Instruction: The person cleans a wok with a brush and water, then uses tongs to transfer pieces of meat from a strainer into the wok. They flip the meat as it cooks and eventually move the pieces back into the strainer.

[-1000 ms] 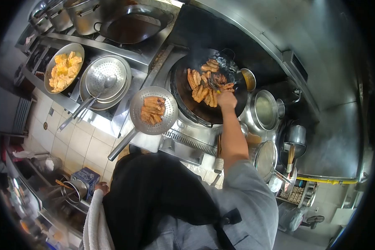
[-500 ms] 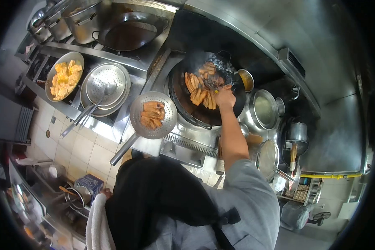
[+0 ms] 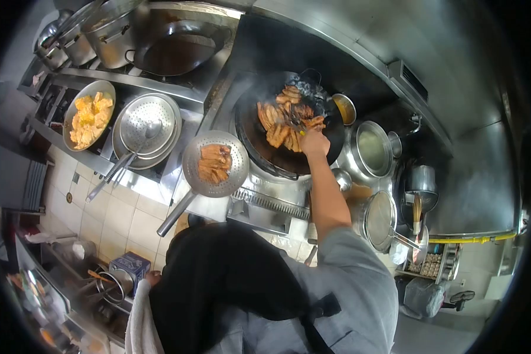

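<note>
My right hand (image 3: 315, 143) is closed over the right side of a large black wok (image 3: 262, 150). It grips what look like tongs (image 3: 302, 133) with a yellow part, mostly covered by my fingers and the meat. Browned strips of meat (image 3: 277, 135) lie in the wok, touching the tool, and some smoke rises. Left of the wok, a perforated strainer (image 3: 233, 182) with a long handle holds more meat strips (image 3: 215, 163). Only a small part of my left hand (image 3: 153, 278) shows, low beside a white towel (image 3: 138, 321); its fingers are hidden.
A pan of yellow-orange chunks (image 3: 90, 121) and stacked strainers (image 3: 150, 115) with a ladle stand on the left burners. Big pots (image 3: 112, 44) and another wok (image 3: 180, 50) sit behind. To the right are a sauce container (image 3: 347, 109), a metal pot (image 3: 373, 147) and a mesh strainer (image 3: 379, 221).
My right hand has shifted slightly left and down, with the tool still among the meat. The whole view has tilted a little. The strainer's meat stays in place.
</note>
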The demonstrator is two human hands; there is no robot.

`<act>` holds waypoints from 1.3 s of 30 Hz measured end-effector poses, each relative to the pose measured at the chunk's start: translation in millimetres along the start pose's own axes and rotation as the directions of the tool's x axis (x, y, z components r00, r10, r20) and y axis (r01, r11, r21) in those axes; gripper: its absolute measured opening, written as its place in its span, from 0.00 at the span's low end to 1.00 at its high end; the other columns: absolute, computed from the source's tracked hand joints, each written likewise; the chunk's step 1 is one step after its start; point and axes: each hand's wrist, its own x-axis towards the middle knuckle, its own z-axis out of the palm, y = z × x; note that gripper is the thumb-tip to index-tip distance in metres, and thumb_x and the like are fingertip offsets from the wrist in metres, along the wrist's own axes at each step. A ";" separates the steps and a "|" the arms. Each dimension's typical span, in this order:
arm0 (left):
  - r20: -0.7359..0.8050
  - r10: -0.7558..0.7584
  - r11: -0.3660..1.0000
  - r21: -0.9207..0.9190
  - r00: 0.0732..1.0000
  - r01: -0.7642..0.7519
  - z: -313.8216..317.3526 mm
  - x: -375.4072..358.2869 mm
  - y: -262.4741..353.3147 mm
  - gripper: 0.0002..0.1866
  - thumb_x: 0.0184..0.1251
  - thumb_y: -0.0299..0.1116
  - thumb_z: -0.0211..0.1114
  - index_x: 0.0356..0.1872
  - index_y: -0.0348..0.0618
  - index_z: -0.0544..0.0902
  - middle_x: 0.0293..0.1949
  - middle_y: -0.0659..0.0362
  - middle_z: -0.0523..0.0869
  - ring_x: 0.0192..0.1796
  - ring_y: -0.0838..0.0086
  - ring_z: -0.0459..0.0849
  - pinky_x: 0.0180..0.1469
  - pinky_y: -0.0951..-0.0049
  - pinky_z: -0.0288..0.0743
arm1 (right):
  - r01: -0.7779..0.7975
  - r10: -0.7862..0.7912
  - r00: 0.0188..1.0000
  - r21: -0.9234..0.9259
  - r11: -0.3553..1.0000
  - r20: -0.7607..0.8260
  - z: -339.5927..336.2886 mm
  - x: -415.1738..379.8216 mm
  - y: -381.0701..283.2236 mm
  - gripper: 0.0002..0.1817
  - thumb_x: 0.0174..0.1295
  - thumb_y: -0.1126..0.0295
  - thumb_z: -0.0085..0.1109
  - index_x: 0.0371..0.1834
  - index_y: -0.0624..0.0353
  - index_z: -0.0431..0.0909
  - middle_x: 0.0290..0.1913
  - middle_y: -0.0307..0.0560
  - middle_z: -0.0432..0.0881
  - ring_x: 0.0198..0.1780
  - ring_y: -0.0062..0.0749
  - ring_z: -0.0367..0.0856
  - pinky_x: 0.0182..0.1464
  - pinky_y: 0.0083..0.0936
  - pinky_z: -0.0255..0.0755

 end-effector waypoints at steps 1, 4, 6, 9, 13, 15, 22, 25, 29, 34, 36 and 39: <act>0.091 -0.347 0.937 -0.008 0.933 0.349 8.9 -1.1 -8.9 0.15 0.77 0.35 0.62 0.57 0.40 0.88 0.54 0.43 0.92 0.56 0.53 0.92 0.62 0.54 0.85 | 0.072 -0.071 0.996 0.010 0.997 -0.048 -14.7 -20.7 -5.2 0.29 0.70 0.46 0.66 0.63 0.56 0.85 0.58 0.57 0.91 0.58 0.53 0.92 0.61 0.46 0.85; 0.180 -0.478 0.794 -0.330 0.860 0.510 6.2 3.4 -9.5 0.15 0.77 0.33 0.62 0.57 0.39 0.88 0.52 0.44 0.92 0.54 0.55 0.92 0.58 0.54 0.86 | 0.208 -0.207 0.973 0.000 0.978 -0.099 -25.6 -55.3 -32.8 0.27 0.69 0.49 0.67 0.63 0.56 0.84 0.58 0.57 0.91 0.57 0.52 0.92 0.59 0.45 0.86; 0.188 -0.486 0.770 -0.370 0.854 0.520 5.7 7.0 -12.0 0.14 0.77 0.32 0.62 0.57 0.39 0.87 0.50 0.44 0.92 0.52 0.55 0.92 0.56 0.54 0.87 | 0.270 -0.277 0.949 -0.067 0.961 -0.150 0.9 -52.4 -49.0 0.22 0.69 0.55 0.65 0.62 0.54 0.85 0.57 0.57 0.91 0.57 0.50 0.92 0.59 0.44 0.86; 0.190 -0.496 0.724 -0.448 0.847 0.524 4.8 17.9 -13.1 0.14 0.78 0.31 0.62 0.57 0.39 0.86 0.48 0.44 0.92 0.49 0.57 0.93 0.52 0.54 0.87 | 0.216 -0.220 0.974 -0.062 0.974 -0.051 19.1 -22.2 -43.9 0.20 0.69 0.58 0.63 0.60 0.54 0.86 0.56 0.56 0.92 0.57 0.49 0.92 0.59 0.44 0.86; 0.179 -0.540 0.596 -0.609 0.822 0.524 10.0 24.3 -11.2 0.13 0.78 0.29 0.61 0.58 0.38 0.85 0.45 0.45 0.92 0.46 0.58 0.93 0.47 0.54 0.88 | 0.116 -0.116 0.984 -0.010 0.993 -0.137 -11.7 -13.9 -15.2 0.21 0.70 0.51 0.64 0.60 0.45 0.88 0.53 0.55 0.93 0.57 0.51 0.92 0.60 0.46 0.85; 0.201 -0.520 0.563 -0.650 0.830 0.510 21.5 16.3 -17.4 0.14 0.78 0.28 0.61 0.59 0.38 0.84 0.42 0.46 0.92 0.43 0.59 0.92 0.44 0.55 0.88 | 0.131 -0.127 0.981 0.015 0.991 -0.144 -34.4 -25.9 -8.2 0.22 0.69 0.50 0.66 0.63 0.43 0.87 0.54 0.55 0.93 0.58 0.51 0.91 0.61 0.46 0.84; 0.339 -0.452 0.523 -0.648 0.825 0.553 13.3 30.1 -5.1 0.19 0.74 0.29 0.67 0.63 0.39 0.85 0.44 0.52 0.94 0.47 0.66 0.92 0.52 0.65 0.87 | 0.213 -0.209 0.977 0.186 0.959 -0.042 -83.6 -42.5 -5.6 0.28 0.67 0.49 0.69 0.70 0.40 0.86 0.61 0.56 0.90 0.62 0.51 0.89 0.65 0.43 0.81; 0.145 -0.454 0.817 -0.326 0.879 0.475 20.0 22.6 -14.7 0.20 0.74 0.32 0.68 0.64 0.40 0.85 0.47 0.51 0.95 0.51 0.68 0.93 0.57 0.67 0.86 | 0.207 -0.258 0.961 0.355 0.912 0.101 -6.8 21.6 15.3 0.28 0.66 0.47 0.70 0.68 0.43 0.87 0.63 0.56 0.89 0.64 0.51 0.88 0.66 0.41 0.80; 0.241 -0.408 0.863 -0.213 0.880 0.458 5.2 20.2 -12.1 0.20 0.73 0.37 0.69 0.63 0.44 0.87 0.49 0.49 0.95 0.54 0.65 0.93 0.60 0.65 0.86 | 0.065 -0.092 0.974 0.131 0.989 0.205 20.3 31.1 8.1 0.30 0.66 0.43 0.68 0.66 0.47 0.87 0.65 0.57 0.88 0.66 0.49 0.87 0.68 0.42 0.79; 0.175 -0.433 0.773 -0.432 0.884 0.464 -50.3 -16.5 42.4 0.21 0.73 0.40 0.69 0.63 0.45 0.88 0.52 0.48 0.95 0.56 0.60 0.93 0.61 0.64 0.86 | -0.022 0.007 0.996 0.163 0.986 0.091 -27.7 -12.9 -6.8 0.30 0.69 0.44 0.64 0.72 0.42 0.83 0.68 0.53 0.86 0.69 0.50 0.85 0.69 0.46 0.79; 0.193 -0.538 0.830 -0.049 0.821 0.555 -34.4 6.2 28.9 0.23 0.74 0.43 0.69 0.64 0.44 0.87 0.54 0.47 0.94 0.57 0.59 0.93 0.62 0.63 0.85 | 0.008 -0.020 0.997 0.143 0.990 0.080 5.9 2.7 -17.4 0.30 0.69 0.45 0.64 0.73 0.41 0.82 0.68 0.52 0.86 0.69 0.50 0.85 0.70 0.46 0.79; 0.206 -0.181 0.970 -0.125 0.962 0.209 -15.6 18.5 -8.5 0.24 0.74 0.45 0.68 0.64 0.43 0.87 0.56 0.47 0.93 0.58 0.58 0.92 0.63 0.61 0.84 | 0.088 -0.079 0.995 0.152 0.984 -0.063 24.1 10.0 -27.4 0.23 0.71 0.59 0.58 0.68 0.45 0.84 0.60 0.55 0.91 0.64 0.53 0.89 0.66 0.44 0.81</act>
